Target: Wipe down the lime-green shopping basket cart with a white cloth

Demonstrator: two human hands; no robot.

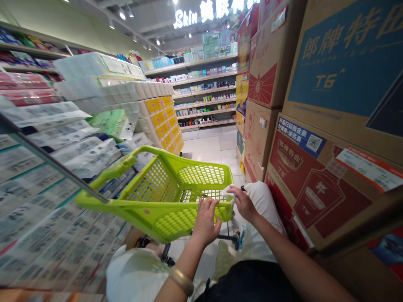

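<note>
A lime-green plastic shopping cart (176, 208) stands sideways right in front of me, its handle (122, 167) toward the left. Nothing lies in the part of its basket that shows. My left hand (206, 220), with a gold bangle (181, 282) on the wrist, rests its fingers over the near rim and grips it. At the cart's right corner, my right hand (244, 203) pinches a crumpled white wipe or tissue (229, 192) against the rim. Part of the wipe is hidden behind the fingers.
Cardboard cartons (317, 184) are stacked close on my right. Packs of paper goods (63, 167) pile up on the left, beside yellow-fronted packs (162, 121). Shelves of skincare goods (204, 90) line the back, across a tiled floor (209, 144).
</note>
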